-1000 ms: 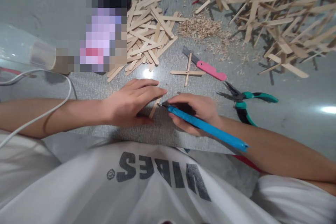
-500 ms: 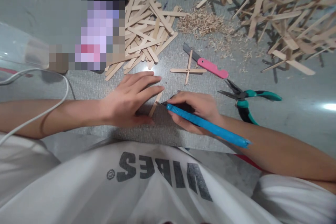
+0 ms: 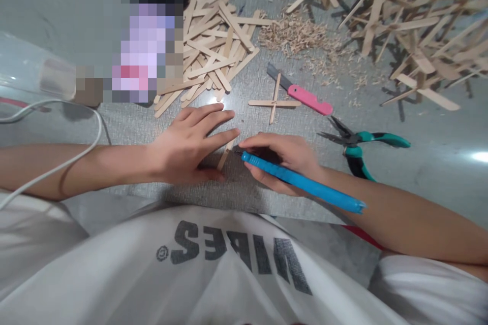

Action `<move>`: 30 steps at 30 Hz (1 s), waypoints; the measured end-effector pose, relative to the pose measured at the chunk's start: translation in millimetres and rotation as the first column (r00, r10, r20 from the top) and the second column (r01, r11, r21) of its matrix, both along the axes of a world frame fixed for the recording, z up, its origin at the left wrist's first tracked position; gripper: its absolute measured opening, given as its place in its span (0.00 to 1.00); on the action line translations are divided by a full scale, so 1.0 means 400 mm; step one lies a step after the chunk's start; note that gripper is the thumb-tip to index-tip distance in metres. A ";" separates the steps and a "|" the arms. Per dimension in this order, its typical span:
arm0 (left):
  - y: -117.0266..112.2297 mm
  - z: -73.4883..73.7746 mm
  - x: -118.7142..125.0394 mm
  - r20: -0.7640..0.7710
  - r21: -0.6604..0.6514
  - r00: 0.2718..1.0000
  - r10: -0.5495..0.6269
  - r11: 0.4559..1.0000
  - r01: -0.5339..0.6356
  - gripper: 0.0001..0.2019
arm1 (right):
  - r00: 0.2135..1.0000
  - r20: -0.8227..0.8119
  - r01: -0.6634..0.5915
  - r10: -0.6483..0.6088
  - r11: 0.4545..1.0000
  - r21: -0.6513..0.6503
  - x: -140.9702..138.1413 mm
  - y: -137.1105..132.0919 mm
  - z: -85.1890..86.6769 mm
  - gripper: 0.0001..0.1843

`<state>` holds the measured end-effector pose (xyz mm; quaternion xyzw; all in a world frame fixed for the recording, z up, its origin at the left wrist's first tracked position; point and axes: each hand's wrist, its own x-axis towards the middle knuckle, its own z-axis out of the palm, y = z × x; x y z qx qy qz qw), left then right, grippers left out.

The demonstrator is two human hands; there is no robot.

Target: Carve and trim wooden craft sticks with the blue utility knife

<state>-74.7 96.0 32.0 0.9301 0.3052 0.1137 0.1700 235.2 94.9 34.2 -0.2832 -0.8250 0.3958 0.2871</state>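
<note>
My left hand (image 3: 190, 142) lies palm down on the table with its fingers spread. A wooden craft stick (image 3: 224, 158) slants between its thumb and index finger, which press near the stick's ends. Held in my right hand (image 3: 282, 157) like a pen is a slim blue craft knife (image 3: 301, 180). Its dark tip meets the stick near the middle. Just beyond the hands lies a cross of two craft sticks (image 3: 274, 103), its upper arm over the blade of a pink folding knife (image 3: 310, 100).
Pliers with green and black handles (image 3: 354, 138) lie open at right. Beyond are a heap of loose sticks (image 3: 213, 56), wood shavings (image 3: 297, 33) and a large pile of joined sticks (image 3: 412, 25). A white cable (image 3: 99, 127) crosses my left forearm. A clear plastic container (image 3: 26, 66) stands at left.
The knife tip has shifted very slightly along the stick, and my right index finger has moved a little left. My left hand stays in place. The whole view drifts slightly.
</note>
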 end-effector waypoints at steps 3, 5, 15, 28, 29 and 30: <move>-0.001 0.001 -0.002 -0.023 -0.011 1.000 -0.009 1.000 0.009 0.47 | 1.000 -0.004 -0.014 0.014 0.999 0.030 0.001 0.001 -0.003 0.16; -0.002 0.002 -0.003 -0.036 -0.010 0.999 -0.013 1.000 0.013 0.49 | 1.000 -0.017 -0.023 0.023 0.999 0.045 0.003 0.002 -0.005 0.17; -0.006 -0.001 -0.001 0.000 0.002 1.000 -0.028 1.000 0.028 0.50 | 0.991 -0.049 -0.120 0.127 0.985 0.123 0.002 0.013 -0.008 0.17; -0.013 -0.001 0.005 -0.030 -0.021 1.000 -0.001 1.000 0.000 0.50 | 0.992 -0.017 -0.121 0.128 0.967 0.222 0.002 0.007 -0.017 0.19; -0.013 -0.002 0.005 -0.018 -0.018 1.000 0.000 1.000 0.000 0.50 | 0.992 -0.004 -0.121 0.126 0.964 0.236 0.001 0.006 -0.016 0.18; -0.013 -0.005 0.006 0.006 -0.018 1.000 0.005 1.000 -0.005 0.50 | 0.993 0.008 -0.119 0.121 0.961 0.249 0.001 0.005 -0.016 0.17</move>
